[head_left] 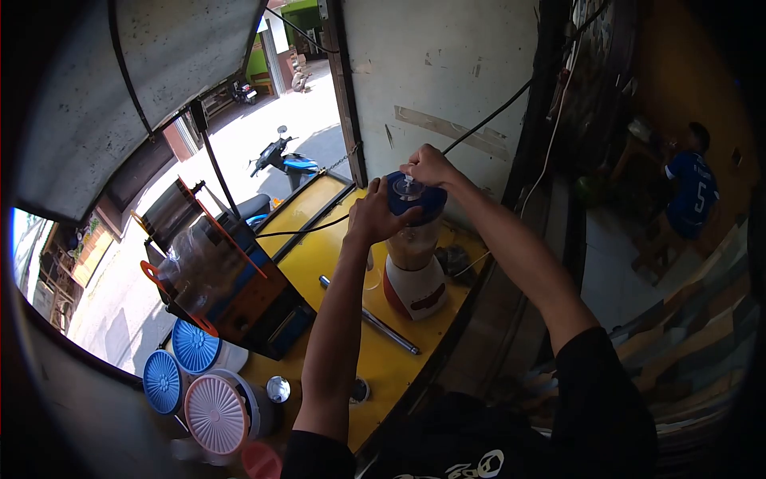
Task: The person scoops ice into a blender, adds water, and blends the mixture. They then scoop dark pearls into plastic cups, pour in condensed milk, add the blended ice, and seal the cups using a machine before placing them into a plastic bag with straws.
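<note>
A blender with a white and red base (416,286) stands on the yellow counter, and its jar (415,244) holds something pale. Over the jar sits a dark blue lid (429,201) with a clear cap (408,188) in its middle. My left hand (375,214) wraps the near left side of the lid, thumb lying across its front. From the right, my right hand (431,168) is closed at the top, its fingers pinching the clear cap. Part of the lid's rim is hidden behind my fingers.
A metal tube (369,316) lies on the yellow counter (319,259) left of the blender. A cup sealing machine (231,271) and lidded tubs (217,411) stand further left. A cable crosses the wall (447,64). A person in a blue shirt (692,191) sits at right.
</note>
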Available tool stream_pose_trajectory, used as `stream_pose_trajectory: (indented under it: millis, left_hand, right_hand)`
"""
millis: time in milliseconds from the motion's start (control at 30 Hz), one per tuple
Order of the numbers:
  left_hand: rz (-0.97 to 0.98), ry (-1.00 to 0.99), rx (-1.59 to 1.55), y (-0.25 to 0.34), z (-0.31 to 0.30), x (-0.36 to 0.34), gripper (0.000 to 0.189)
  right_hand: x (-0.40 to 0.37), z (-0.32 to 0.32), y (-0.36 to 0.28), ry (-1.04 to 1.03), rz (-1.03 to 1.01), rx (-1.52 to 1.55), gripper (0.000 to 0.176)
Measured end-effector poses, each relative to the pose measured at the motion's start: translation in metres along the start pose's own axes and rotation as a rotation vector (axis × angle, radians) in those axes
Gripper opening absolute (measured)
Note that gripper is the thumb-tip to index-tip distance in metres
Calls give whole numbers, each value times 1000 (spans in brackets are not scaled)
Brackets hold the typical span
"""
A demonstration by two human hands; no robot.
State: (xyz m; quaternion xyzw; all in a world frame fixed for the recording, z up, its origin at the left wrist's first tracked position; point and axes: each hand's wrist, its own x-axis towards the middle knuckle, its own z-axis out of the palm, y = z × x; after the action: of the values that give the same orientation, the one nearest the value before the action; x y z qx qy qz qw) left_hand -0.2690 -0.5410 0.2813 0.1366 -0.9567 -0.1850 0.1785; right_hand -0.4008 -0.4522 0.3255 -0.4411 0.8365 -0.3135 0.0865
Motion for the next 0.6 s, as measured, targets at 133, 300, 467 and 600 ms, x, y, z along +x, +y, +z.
stream_pose_trajectory:
  millis: [133,300,467,600]
  left_hand:
    - [7,-27,-24,6,-4,-3,93]
    - [-15,6,-28,0,-2,-5,89]
    - [-14,35,-10,-10,11,5,89]
    - [-43,53,-17,-3,6,0,87]
  right_hand:
    - [-19,24,-29,250,-244,-606,24]
    - [-10,19,-11,291,-31,-313,27]
    - [-58,24,2,574,-324,54,31]
    - [-131,112,110,637,-15,335,39]
